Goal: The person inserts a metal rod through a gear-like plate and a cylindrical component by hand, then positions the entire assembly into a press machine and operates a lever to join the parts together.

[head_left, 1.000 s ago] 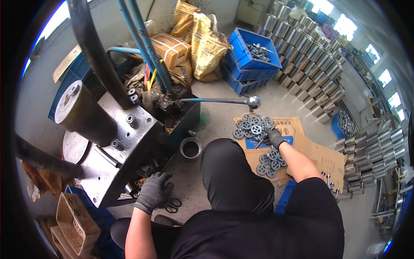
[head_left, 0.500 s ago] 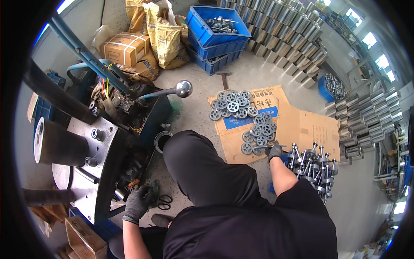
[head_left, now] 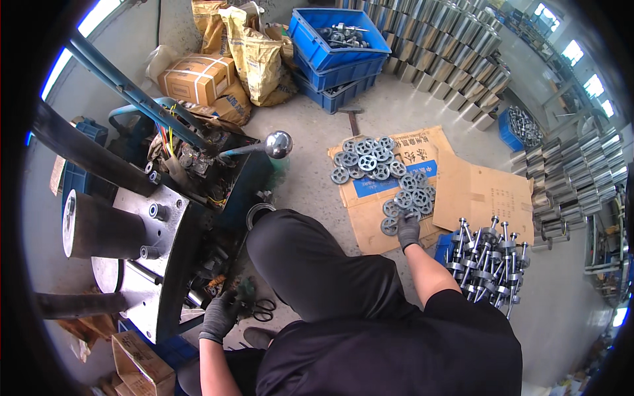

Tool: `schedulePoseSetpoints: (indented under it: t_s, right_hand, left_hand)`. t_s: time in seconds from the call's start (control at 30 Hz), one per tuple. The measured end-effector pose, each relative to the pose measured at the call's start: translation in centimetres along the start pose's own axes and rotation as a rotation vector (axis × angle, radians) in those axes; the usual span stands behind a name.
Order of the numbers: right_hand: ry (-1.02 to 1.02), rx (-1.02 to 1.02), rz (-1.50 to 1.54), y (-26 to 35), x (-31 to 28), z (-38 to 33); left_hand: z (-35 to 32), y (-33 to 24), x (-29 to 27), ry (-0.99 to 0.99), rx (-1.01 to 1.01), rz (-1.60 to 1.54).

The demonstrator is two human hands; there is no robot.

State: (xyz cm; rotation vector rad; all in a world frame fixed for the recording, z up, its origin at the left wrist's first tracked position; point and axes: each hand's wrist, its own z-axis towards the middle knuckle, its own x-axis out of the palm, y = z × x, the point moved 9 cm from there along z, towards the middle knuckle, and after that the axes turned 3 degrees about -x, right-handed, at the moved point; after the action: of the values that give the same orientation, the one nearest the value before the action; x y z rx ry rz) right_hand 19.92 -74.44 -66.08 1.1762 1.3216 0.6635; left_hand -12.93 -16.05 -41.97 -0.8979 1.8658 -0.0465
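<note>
My right hand point(head_left: 409, 232), in a dark grey glove, is at the near edge of a pile of spoked metal wheels point(head_left: 367, 162). Its fingers look closed on the rim of one wheel point(head_left: 389, 226), partly hiding the grip. The wheels lie on flattened cardboard point(head_left: 366, 228). My left hand point(head_left: 220, 319), gloved alike, is low beside the machine, next to black-handled scissors point(head_left: 265, 309). Its fingers blend into dark shapes, so their grip is unclear. To the right of my right forearm, metal shafts with round collars point(head_left: 487, 261) are heaped over a blue crate point(head_left: 445, 247).
A press-like machine point(head_left: 142, 274) with a ball-ended lever point(head_left: 278, 144) stands at my left. A hammer point(head_left: 352, 121) lies beyond the cardboard. Stacked blue crates point(head_left: 339, 63), yellow sacks point(head_left: 254, 59) and a strapped carton point(head_left: 198, 78) are behind. Shiny metal cylinders point(head_left: 449, 56) are stacked at the far right.
My right hand has moved slightly left onto the wheels. The metal shaft seen across it earlier no longer shows. My left hand stays by the scissors; the whole view has shifted slightly.
</note>
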Motion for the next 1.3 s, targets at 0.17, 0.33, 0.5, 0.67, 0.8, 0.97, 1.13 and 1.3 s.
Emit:
schedulePoseSetpoints:
  t_s: [0.17,0.33,0.5,0.67,0.8,0.97,1.13,1.3]
  right_hand:
    - [-0.086,0.182,-0.017,-4.5,-2.7,0.4]
    - [-0.265,0.136,-0.14,-5.6,-7.9,1.2]
    - [-0.315,0.255,-0.104,-5.1,-5.0,-0.6]
    - [-0.491,0.254,-0.15,-5.6,-6.9,0.2]
    - [-0.36,0.638,-0.42,-2.7,-3.2,-2.8]
    - [-0.568,1.002,-0.41,-7.0,-3.0,-2.0]
    - [-0.751,1.043,-0.108,-12.6,-1.5,-2.0]
    - [-1.019,0.942,0.196,-17.0,-5.4,0.6]
  left_hand:
    - [2.5,-1.5,2.2,0.064,0.002,0.004]
    - [4.1,-4.2,3.2,0.06,0.104,0.053]
    - [3.3,-2.5,3.5,0.071,0.103,0.063]
    - [4.3,-4.0,4.8,0.108,0.135,-0.023]
    - [3.0,-3.5,3.3,0.064,0.111,0.037]
    - [3.8,-1.9,5.0,0.131,0.055,0.152]
    - [4.4,-1.1,5.9,0.122,0.104,0.152]
    - [5.9,-3.5,7.0,0.226,0.041,0.141]
